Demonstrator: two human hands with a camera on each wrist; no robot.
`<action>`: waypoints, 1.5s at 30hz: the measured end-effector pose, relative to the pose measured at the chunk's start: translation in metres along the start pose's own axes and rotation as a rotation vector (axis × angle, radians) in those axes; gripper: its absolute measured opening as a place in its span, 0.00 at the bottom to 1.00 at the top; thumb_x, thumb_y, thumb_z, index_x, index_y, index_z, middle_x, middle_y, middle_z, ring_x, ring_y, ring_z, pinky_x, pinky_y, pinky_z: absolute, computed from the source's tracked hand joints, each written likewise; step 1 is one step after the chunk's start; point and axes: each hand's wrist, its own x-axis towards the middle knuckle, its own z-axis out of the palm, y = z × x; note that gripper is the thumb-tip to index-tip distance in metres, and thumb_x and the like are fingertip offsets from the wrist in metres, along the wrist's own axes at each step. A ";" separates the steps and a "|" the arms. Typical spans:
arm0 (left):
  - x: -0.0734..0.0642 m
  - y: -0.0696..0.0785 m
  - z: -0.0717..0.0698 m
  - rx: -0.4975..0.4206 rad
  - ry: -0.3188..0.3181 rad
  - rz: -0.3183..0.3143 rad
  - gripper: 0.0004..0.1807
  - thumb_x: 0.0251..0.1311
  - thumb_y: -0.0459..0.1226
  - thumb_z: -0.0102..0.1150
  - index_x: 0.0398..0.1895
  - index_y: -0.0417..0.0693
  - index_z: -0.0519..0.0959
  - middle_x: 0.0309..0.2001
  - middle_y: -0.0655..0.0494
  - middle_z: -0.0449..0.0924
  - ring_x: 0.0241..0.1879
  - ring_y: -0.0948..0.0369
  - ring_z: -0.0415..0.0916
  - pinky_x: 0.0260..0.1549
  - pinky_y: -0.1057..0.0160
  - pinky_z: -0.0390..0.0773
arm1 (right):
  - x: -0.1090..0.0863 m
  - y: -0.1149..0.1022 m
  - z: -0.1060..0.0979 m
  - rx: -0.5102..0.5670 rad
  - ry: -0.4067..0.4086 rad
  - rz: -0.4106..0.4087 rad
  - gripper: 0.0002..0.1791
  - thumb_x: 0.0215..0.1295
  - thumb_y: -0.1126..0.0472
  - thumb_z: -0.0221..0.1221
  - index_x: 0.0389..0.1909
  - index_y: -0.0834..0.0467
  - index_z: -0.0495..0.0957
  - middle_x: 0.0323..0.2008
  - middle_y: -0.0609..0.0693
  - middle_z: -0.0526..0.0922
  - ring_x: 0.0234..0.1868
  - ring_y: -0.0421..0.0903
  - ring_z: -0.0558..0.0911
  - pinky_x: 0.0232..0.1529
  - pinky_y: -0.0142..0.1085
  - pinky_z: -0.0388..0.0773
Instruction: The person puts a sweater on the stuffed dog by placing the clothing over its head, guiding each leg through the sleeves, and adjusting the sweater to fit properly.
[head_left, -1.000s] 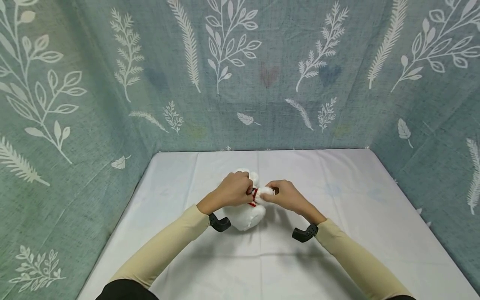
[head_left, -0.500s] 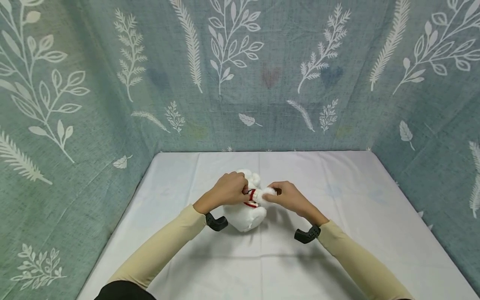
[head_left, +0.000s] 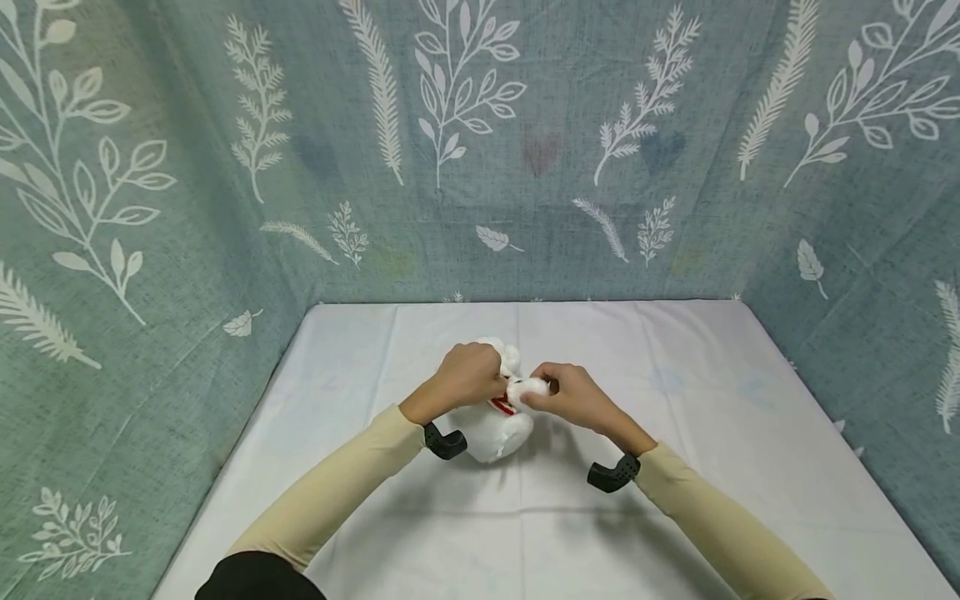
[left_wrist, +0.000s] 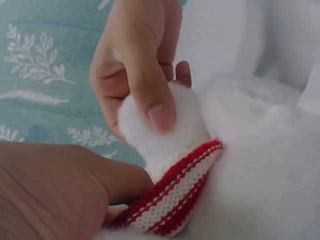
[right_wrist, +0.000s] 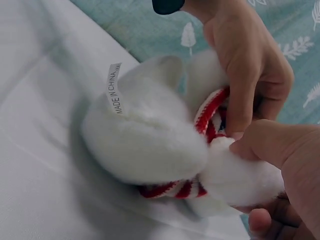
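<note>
A white plush toy [head_left: 491, 437] lies on the white-covered table between both hands. Red-and-white striped knitwear [left_wrist: 175, 195] wraps round it, and a white fluffy limb [left_wrist: 172, 142] sticks out past its edge. My left hand [head_left: 468, 375] grips the knitwear close to that limb, its fingertips partly hidden in the head view. From the other side my right hand [head_left: 573, 396] pinches the limb between thumb and fingers. A white tag [right_wrist: 114, 90] lettered "MADE IN CHINA" stands up from the toy's body in the right wrist view.
The white tabletop [head_left: 675, 500] extends around the toy. Grey-green curtains [head_left: 562, 233] printed with white leaves hang behind and along both sides. A black device [head_left: 446, 442] sits on the left wrist, another black device [head_left: 613, 473] on the right.
My left hand shifted slightly left, then back right, and now covers more of the knitwear. My right hand kept its pinch nearly in place. The toy has hardly moved.
</note>
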 end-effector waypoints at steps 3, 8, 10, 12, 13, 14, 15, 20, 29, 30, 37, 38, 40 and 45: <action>0.000 0.001 -0.001 0.051 -0.022 -0.031 0.26 0.56 0.36 0.65 0.08 0.55 0.60 0.14 0.63 0.52 0.17 0.63 0.52 0.16 0.62 0.57 | -0.001 -0.001 0.001 -0.001 0.002 -0.017 0.07 0.63 0.54 0.69 0.38 0.52 0.84 0.26 0.43 0.79 0.28 0.42 0.74 0.31 0.36 0.72; -0.003 0.001 -0.003 0.053 0.000 -0.032 0.26 0.56 0.36 0.64 0.08 0.55 0.59 0.15 0.62 0.53 0.17 0.63 0.51 0.17 0.61 0.57 | -0.001 0.000 0.001 -0.020 0.017 -0.021 0.05 0.62 0.55 0.68 0.37 0.50 0.84 0.29 0.43 0.80 0.32 0.42 0.76 0.34 0.36 0.73; -0.004 -0.002 -0.002 0.004 0.015 -0.010 0.28 0.59 0.36 0.64 0.08 0.55 0.59 0.14 0.63 0.51 0.17 0.63 0.50 0.17 0.63 0.55 | -0.001 0.001 0.000 -0.012 0.023 -0.012 0.06 0.62 0.55 0.68 0.38 0.50 0.84 0.31 0.43 0.81 0.34 0.43 0.77 0.35 0.37 0.73; -0.006 -0.005 -0.001 -0.084 0.018 0.002 0.28 0.62 0.38 0.65 0.08 0.54 0.61 0.13 0.64 0.51 0.16 0.65 0.50 0.16 0.65 0.54 | -0.001 0.003 0.000 0.011 0.018 0.010 0.07 0.63 0.54 0.69 0.39 0.50 0.83 0.32 0.44 0.82 0.35 0.44 0.77 0.36 0.38 0.74; -0.006 -0.008 0.000 -0.138 0.015 0.005 0.27 0.64 0.39 0.64 0.09 0.54 0.63 0.12 0.64 0.53 0.15 0.66 0.52 0.16 0.66 0.55 | -0.001 0.004 0.000 0.021 0.014 0.019 0.08 0.63 0.54 0.69 0.40 0.50 0.83 0.33 0.44 0.82 0.36 0.44 0.77 0.37 0.39 0.74; -0.006 -0.010 0.000 -0.196 0.011 0.000 0.26 0.66 0.41 0.64 0.10 0.54 0.66 0.12 0.65 0.56 0.15 0.66 0.54 0.17 0.67 0.56 | -0.001 0.005 -0.001 0.026 0.009 0.027 0.08 0.63 0.54 0.69 0.41 0.50 0.83 0.33 0.45 0.81 0.36 0.45 0.77 0.37 0.39 0.73; -0.007 -0.012 0.000 -0.259 0.005 -0.011 0.24 0.68 0.43 0.63 0.13 0.54 0.70 0.13 0.65 0.60 0.15 0.66 0.57 0.17 0.67 0.58 | 0.000 0.006 -0.001 0.028 0.003 0.034 0.08 0.64 0.54 0.69 0.41 0.50 0.82 0.33 0.45 0.81 0.36 0.45 0.77 0.37 0.39 0.73; -0.011 -0.020 -0.002 -0.505 0.016 -0.081 0.19 0.73 0.53 0.57 0.30 0.52 0.81 0.27 0.59 0.78 0.24 0.61 0.72 0.26 0.62 0.72 | -0.003 0.010 -0.004 0.030 -0.033 0.057 0.09 0.65 0.53 0.69 0.42 0.50 0.81 0.35 0.46 0.81 0.36 0.46 0.75 0.37 0.39 0.72; -0.021 -0.029 0.004 -0.560 0.053 -0.062 0.17 0.74 0.52 0.56 0.30 0.53 0.81 0.29 0.58 0.78 0.24 0.61 0.72 0.24 0.61 0.72 | -0.016 0.023 -0.013 0.037 -0.104 0.112 0.13 0.67 0.47 0.68 0.40 0.50 0.78 0.37 0.45 0.80 0.33 0.46 0.72 0.35 0.40 0.69; -0.022 -0.029 0.005 -0.553 0.056 -0.048 0.16 0.74 0.51 0.57 0.30 0.53 0.81 0.29 0.58 0.78 0.24 0.61 0.72 0.24 0.62 0.72 | -0.017 0.025 -0.013 0.034 -0.108 0.118 0.14 0.67 0.47 0.69 0.40 0.50 0.78 0.36 0.46 0.79 0.32 0.46 0.71 0.34 0.40 0.68; -0.026 -0.026 0.007 -0.467 0.069 0.068 0.10 0.68 0.45 0.68 0.31 0.51 0.82 0.31 0.60 0.77 0.27 0.63 0.73 0.27 0.63 0.74 | -0.027 0.036 -0.016 0.032 -0.120 0.148 0.13 0.66 0.47 0.69 0.39 0.50 0.79 0.35 0.46 0.80 0.30 0.44 0.72 0.31 0.38 0.68; -0.027 -0.025 0.008 -0.456 0.065 0.078 0.11 0.66 0.45 0.69 0.31 0.51 0.82 0.31 0.60 0.77 0.28 0.63 0.74 0.28 0.63 0.75 | -0.029 0.038 -0.016 0.030 -0.122 0.153 0.13 0.66 0.47 0.69 0.39 0.50 0.79 0.35 0.45 0.80 0.31 0.45 0.73 0.32 0.37 0.69; -0.028 -0.024 0.010 -0.415 0.056 0.090 0.12 0.63 0.46 0.72 0.31 0.51 0.81 0.32 0.60 0.78 0.31 0.62 0.76 0.31 0.63 0.75 | -0.031 0.041 -0.016 0.024 -0.124 0.157 0.12 0.66 0.48 0.69 0.40 0.50 0.80 0.36 0.45 0.81 0.33 0.45 0.75 0.33 0.37 0.70; -0.031 -0.021 0.015 -0.298 0.062 0.103 0.14 0.58 0.46 0.76 0.32 0.50 0.80 0.35 0.54 0.80 0.37 0.58 0.78 0.36 0.62 0.76 | -0.035 0.048 -0.016 0.018 -0.117 0.161 0.12 0.65 0.49 0.69 0.39 0.51 0.80 0.37 0.45 0.82 0.35 0.45 0.78 0.35 0.38 0.72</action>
